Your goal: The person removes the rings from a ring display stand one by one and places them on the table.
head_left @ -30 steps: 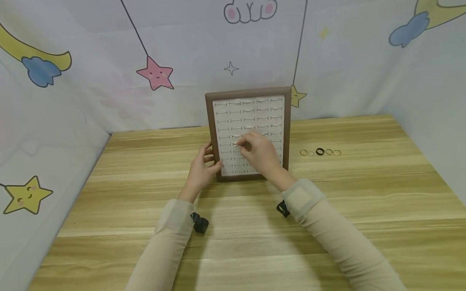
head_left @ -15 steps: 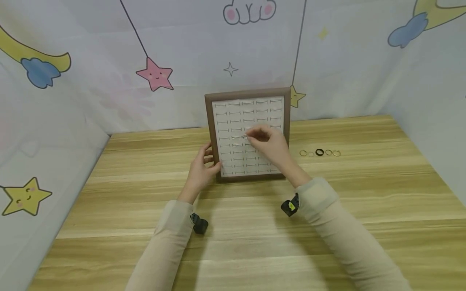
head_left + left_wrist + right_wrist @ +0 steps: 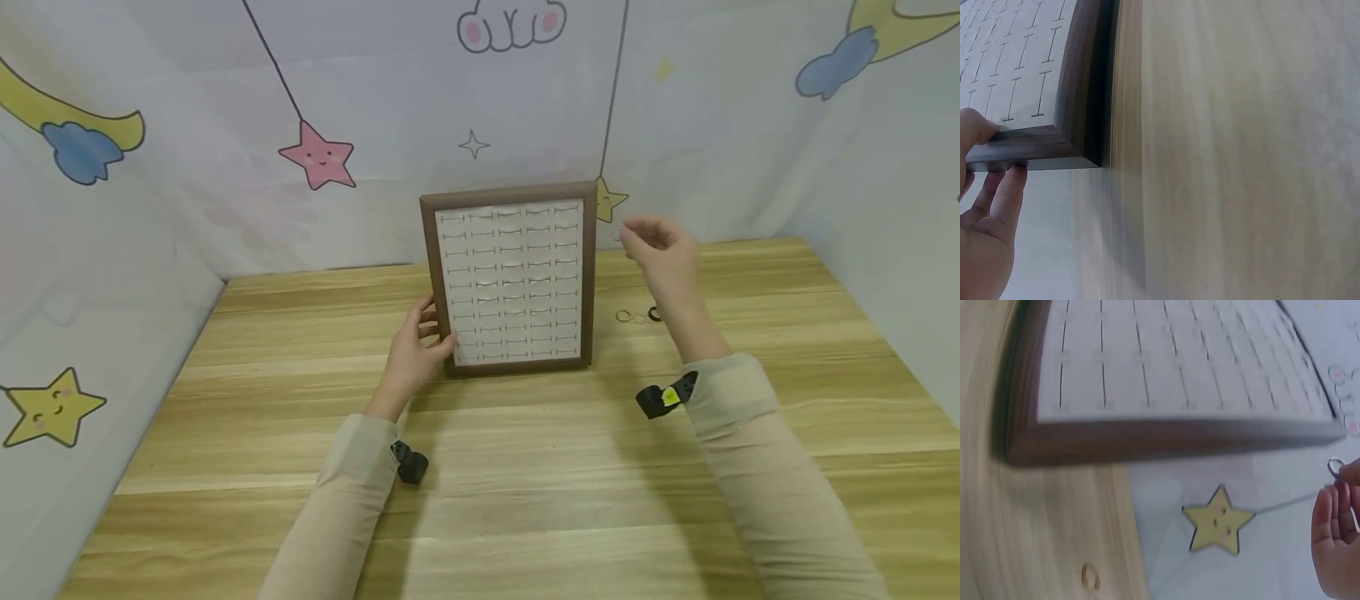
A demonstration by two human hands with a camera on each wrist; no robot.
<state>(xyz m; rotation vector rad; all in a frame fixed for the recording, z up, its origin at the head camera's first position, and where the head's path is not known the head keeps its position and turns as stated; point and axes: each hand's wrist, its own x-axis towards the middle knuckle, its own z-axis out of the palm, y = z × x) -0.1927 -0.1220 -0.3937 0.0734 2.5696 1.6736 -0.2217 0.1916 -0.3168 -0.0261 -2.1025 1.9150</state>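
Note:
A ring display board point(image 3: 522, 341) with a brown frame and white slotted pad stands tilted back on the table. My left hand point(image 3: 412, 346) grips its left edge, thumb on the front and fingers behind, as the left wrist view also shows. To the right of the board and raised above the table, my right hand point(image 3: 666, 260) pinches a thin silver ring point(image 3: 1330, 466) between thumb and fingertips. Below that hand lie a gold ring point(image 3: 617, 316) and a black ring point(image 3: 654, 314) on the table; further rings there are hidden behind the hand.
The wood-grain table point(image 3: 525, 500) reaches back to a white cloth backdrop point(image 3: 375, 83) printed with stars and moons. Black wrist cameras hang at both sleeves, one of them at the left sleeve point(image 3: 363, 450).
My right hand has drawn away from the front of the board and moved right and up, carrying the ring. My left hand has kept its hold on the frame.

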